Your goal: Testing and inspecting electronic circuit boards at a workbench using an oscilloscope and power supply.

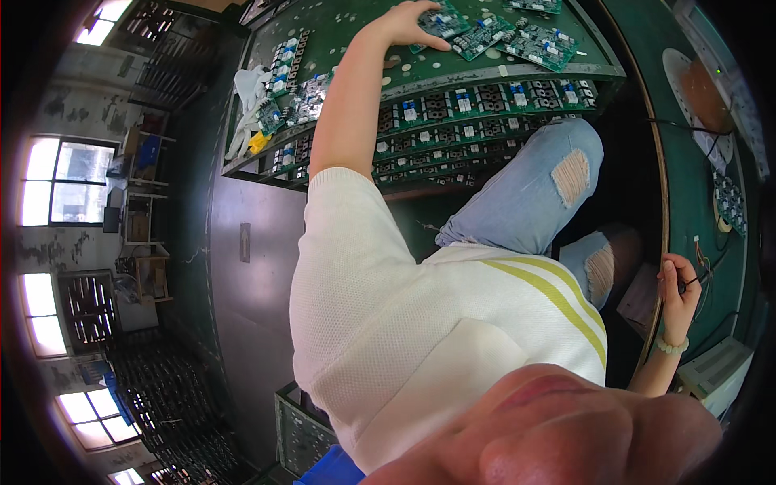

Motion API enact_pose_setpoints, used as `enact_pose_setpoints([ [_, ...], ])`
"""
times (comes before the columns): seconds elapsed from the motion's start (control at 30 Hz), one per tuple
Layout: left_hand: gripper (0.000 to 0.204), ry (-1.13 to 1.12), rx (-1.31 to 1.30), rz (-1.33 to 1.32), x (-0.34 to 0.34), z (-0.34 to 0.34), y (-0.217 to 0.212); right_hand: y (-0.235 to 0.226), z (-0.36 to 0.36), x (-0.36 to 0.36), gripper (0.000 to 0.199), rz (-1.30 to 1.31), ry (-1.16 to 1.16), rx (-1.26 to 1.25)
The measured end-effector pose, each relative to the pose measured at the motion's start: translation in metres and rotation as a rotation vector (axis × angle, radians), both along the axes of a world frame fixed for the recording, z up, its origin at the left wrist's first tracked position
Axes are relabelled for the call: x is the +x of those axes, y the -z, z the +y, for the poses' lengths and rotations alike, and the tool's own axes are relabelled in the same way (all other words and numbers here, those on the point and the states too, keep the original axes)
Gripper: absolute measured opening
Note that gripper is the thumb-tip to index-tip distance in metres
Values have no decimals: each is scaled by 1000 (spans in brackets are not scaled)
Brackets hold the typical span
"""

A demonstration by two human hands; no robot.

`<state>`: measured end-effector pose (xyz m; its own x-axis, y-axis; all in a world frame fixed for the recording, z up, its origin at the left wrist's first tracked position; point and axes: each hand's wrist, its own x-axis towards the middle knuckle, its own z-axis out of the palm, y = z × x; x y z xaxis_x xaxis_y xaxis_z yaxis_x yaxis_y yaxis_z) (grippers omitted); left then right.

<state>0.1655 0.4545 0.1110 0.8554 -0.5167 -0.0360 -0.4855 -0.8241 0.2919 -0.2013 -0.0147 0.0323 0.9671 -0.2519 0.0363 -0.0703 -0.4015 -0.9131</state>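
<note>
My left hand reaches far out to the top of a green shelf rack. Its thumb and fingers close around the edge of a green circuit board with white and blue parts. More such boards lie right beside it. My right hand, with a pale bead bracelet on the wrist, sits at the curved edge of a green workbench. It pinches a thin black wire. My knees in torn light-blue jeans are between the rack and the bench.
Lower rack shelves hold rows of circuit boards. White gloves and a yellow scrap lie at the rack's left end. On the bench sit a round white dish and another board. A grey crate stands below.
</note>
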Motion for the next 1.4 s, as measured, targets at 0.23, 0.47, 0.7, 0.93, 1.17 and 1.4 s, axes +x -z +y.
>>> enact_pose_setpoints([
  [0.23, 112, -217, -364, -182, 38, 39, 19, -12, -6, 0, 14, 27, 98, 48],
  [0.47, 91, 63, -517, -645, -34, -86, -20, 8, -30, 1, 17, -58, 181, 155],
  [0.7, 88, 770, -479, -820, -114, -252, 3, 1, -41, 10, 39, -175, 154, 222],
  [0.93, 98, 1150, -619, -561, -160, -344, 45, -3, -26, 27, 36, -205, 480, 440],
  [1.17, 134, 957, -1086, 423, -161, -415, 74, -5, -60, 20, 30, -346, 524, 391],
  [1.4, 80, 600, -1293, 770, -164, -459, 102, 14, -80, 16, 30, -396, 600, 358],
])
